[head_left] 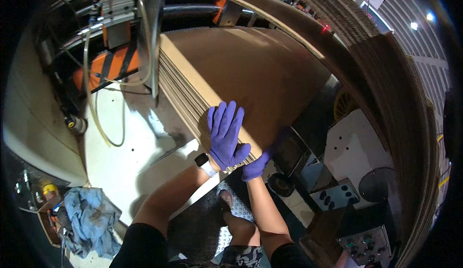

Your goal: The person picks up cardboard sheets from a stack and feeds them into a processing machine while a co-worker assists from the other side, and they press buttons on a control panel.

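Note:
A stack of brown corrugated cardboard sheets lies in front of me, its layered edges facing left. My left hand, in a purple glove, rests flat against the near part of that layered side, fingers stretched and thumb out. A watch with a white band is on the left wrist. At the stack's near corner is my right hand, also gloved in purple. It is seen edge-on, its fingers reaching along the right side of the stack, partly lost in shadow. Neither hand grips anything visible.
An upright metal plate borders the stack's far left, beside clear hoses. Many cardboard sheets curve along the right. Control boxes with knobs sit at lower right. A blue rag lies lower left. Below is metal tread floor.

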Demonstrator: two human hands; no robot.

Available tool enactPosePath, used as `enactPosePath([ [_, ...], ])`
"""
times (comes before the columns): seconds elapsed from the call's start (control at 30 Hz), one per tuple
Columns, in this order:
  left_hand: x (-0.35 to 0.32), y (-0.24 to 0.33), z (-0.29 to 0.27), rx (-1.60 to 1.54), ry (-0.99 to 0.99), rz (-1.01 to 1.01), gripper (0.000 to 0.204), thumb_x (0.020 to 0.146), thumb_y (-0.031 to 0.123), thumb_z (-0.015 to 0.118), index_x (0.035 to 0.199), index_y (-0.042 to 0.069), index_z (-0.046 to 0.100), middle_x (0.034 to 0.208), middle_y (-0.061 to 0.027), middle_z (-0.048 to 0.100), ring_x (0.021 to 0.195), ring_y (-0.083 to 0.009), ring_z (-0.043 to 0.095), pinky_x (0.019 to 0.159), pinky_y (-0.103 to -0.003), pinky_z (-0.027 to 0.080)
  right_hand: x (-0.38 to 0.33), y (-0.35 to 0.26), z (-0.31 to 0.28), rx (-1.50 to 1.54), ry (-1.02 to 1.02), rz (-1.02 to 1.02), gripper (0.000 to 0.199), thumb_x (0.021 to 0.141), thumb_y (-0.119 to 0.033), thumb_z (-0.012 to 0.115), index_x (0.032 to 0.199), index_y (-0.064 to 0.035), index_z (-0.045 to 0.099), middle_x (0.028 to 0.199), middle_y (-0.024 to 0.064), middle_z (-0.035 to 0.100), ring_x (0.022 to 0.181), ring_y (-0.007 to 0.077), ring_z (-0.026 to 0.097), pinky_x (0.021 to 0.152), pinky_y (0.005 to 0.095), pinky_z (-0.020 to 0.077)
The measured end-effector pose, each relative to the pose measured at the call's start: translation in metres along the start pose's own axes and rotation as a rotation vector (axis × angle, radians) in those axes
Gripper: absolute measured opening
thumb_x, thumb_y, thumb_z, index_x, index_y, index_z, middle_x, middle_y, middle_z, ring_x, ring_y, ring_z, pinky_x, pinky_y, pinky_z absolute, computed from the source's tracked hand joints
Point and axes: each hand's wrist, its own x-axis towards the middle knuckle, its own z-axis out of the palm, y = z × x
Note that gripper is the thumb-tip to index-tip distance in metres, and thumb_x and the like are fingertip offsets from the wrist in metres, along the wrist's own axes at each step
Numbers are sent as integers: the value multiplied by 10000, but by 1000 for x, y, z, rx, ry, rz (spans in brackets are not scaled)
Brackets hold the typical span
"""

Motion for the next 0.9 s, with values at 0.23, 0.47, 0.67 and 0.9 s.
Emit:
enactPosePath([
  [0.23,-34,-13,18,-98,92,64,524,882,479,440,1149,58,603,1212,-136,555,1221,-382,466,1086,-597,167,-11,-8,-22,345,47,20,454,990,-199,432,1373,40,395,1369,132,472,1238,258,467,1062,364,359],
  [0.47,-23,-12,-1,-55,-32,14,451,855,349,542,1189,46,554,1241,-150,517,1272,-373,403,1099,-590,171,-16,-56,-11,-1391,48,-155,487,1003,-203,316,1429,30,282,1457,235,331,1333,351,346,1112,392,266],
  [0.67,-102,80,-56,-173,-291,-260,643,918,332,501,1425,-16,314,1442,-238,338,1366,-413,267,1124,-498,185,-158,-111,-41,-1591,-148,-314,434,1013,-155,293,1398,46,318,1423,246,378,1317,384,371,1098,412,297],
  [0.9,-294,107,-159,-820,-1602,155,383,928,337,425,1152,49,542,1152,-153,559,1055,-292,552,928,-384,424,-498,-122,-149,-179,891,557,357,973,-358,412,1119,-84,588,1140,84,630,1037,245,585,871,398,463],
])
